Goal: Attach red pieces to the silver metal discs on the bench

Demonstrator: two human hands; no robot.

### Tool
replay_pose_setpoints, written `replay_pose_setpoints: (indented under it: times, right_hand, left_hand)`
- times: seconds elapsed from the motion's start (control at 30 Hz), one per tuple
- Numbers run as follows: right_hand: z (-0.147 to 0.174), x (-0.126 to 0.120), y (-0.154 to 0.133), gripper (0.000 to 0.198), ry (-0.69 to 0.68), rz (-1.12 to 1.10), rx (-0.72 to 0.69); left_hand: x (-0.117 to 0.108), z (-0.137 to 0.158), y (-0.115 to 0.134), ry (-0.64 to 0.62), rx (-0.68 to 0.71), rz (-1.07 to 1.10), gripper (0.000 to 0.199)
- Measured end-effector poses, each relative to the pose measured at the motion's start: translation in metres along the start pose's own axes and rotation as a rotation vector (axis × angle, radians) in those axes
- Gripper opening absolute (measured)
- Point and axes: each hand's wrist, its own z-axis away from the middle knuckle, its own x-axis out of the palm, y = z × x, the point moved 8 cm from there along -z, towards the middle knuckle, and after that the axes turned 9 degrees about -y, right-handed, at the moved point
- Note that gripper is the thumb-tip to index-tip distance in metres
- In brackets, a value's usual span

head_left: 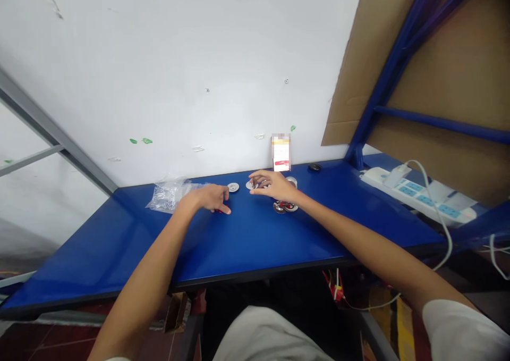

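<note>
Over the middle of the blue table, my left hand has its fingers curled. A small red and dark thing shows under it, mostly hidden. My right hand is closed in a pinch on a small shiny metal piece, just above a white round disc. Between the hands and a little behind lies another white disc. Several shiny round pieces with red parts are heaped below my right wrist. One more pale disc shows behind that wrist.
Clear plastic bags lie left of my left hand. A phone with a lit screen leans on the white wall. Further right are a black oval object and a white power strip with a cable.
</note>
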Motion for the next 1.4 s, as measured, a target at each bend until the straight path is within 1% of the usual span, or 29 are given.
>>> replay_pose_setpoints:
  times: [0.07,0.13,0.23,0.27,0.3,0.33,0.4,0.47,0.53,0.6,0.67,0.7,0.8,0.83,0.87,0.9,0.93,1.0,1.07,1.17,1.23,1.3,1.4]
  right_hand:
    - [0.0,-0.001,-0.001,0.051,0.004,-0.005,-0.002]
    - [0.0,-0.004,-0.002,0.05,0.015,-0.02,0.002]
    - [-0.001,-0.011,-0.001,0.049,0.034,-0.056,0.028]
    - [-0.002,-0.013,0.001,0.05,0.04,-0.064,0.036]
    - [-0.002,-0.015,0.002,0.052,0.043,-0.067,0.039]
    - [-0.002,-0.016,0.002,0.054,0.045,-0.065,0.031]
    - [-0.002,-0.015,-0.002,0.054,0.046,-0.028,-0.019]
    - [0.001,-0.011,-0.011,0.051,0.048,0.077,-0.098]
    - [0.004,-0.003,-0.02,0.048,0.052,0.247,-0.158]
    - [0.007,0.006,-0.024,0.048,0.06,0.404,-0.175]
    - [0.01,0.011,-0.025,0.047,0.074,0.488,-0.167]
    - [0.01,0.013,-0.025,0.05,0.081,0.506,-0.161]
    - [0.011,0.01,-0.024,0.059,0.101,0.535,-0.14]
    - [0.01,0.007,-0.024,0.058,0.11,0.545,-0.127]
    - [0.01,0.003,-0.023,0.054,0.124,0.554,-0.114]
    - [0.01,-0.001,-0.021,0.048,0.136,0.563,-0.103]
    - [0.01,-0.006,-0.02,0.042,0.142,0.572,-0.095]
    - [0.01,-0.012,-0.016,0.035,0.142,0.593,-0.079]
    - [0.008,-0.015,-0.012,0.029,0.118,0.636,-0.06]
    - [0.005,-0.011,-0.006,0.025,0.057,0.736,-0.054]
    - [0.001,0.0,-0.002,0.03,-0.014,0.806,-0.075]
    - [-0.003,0.013,0.006,0.036,-0.104,0.878,-0.081]
    - [-0.008,0.027,0.02,0.037,-0.217,0.966,-0.041]
  left_hand:
    - [0.004,-0.002,-0.002,-0.047,-0.009,-0.033,0.03]
    - [-0.001,0.001,-0.01,-0.072,-0.048,-0.078,0.024]
    - [-0.023,0.014,-0.03,-0.063,-0.183,-0.172,0.024]
    - [-0.031,0.019,-0.032,-0.035,-0.213,-0.209,0.026]
    - [-0.039,0.023,-0.029,0.008,-0.212,-0.238,0.029]
    - [-0.044,0.026,-0.021,0.058,-0.171,-0.25,0.033]
    - [-0.043,0.027,0.007,0.14,-0.001,-0.196,0.039]
    - [-0.026,0.022,0.039,0.142,0.192,-0.042,0.041]
    - [-0.004,0.013,0.061,0.115,0.304,0.106,0.043]
    - [0.01,0.003,0.073,0.149,0.378,0.161,0.04]
    - [0.013,-0.004,0.073,0.225,0.413,0.128,0.035]
    - [0.009,-0.005,0.07,0.279,0.419,0.087,0.033]
    - [-0.016,0.001,0.053,0.516,0.379,-0.132,0.027]
    - [-0.025,0.004,0.047,0.59,0.346,-0.236,0.025]
    - [-0.031,0.005,0.041,0.631,0.308,-0.34,0.024]
    - [-0.034,0.005,0.036,0.628,0.27,-0.433,0.024]
    - [-0.034,0.002,0.031,0.593,0.233,-0.511,0.024]
    - [-0.03,-0.004,0.023,0.488,0.172,-0.613,0.026]
    - [-0.022,-0.009,0.021,0.402,0.15,-0.665,0.029]
    - [-0.013,-0.012,0.023,0.344,0.159,-0.691,0.034]
    - [-0.009,-0.014,0.024,0.331,0.145,-0.71,0.031]
    - [-0.007,-0.018,0.023,0.345,0.113,-0.738,0.028]
    - [-0.009,-0.023,0.019,0.424,0.033,-0.781,0.03]
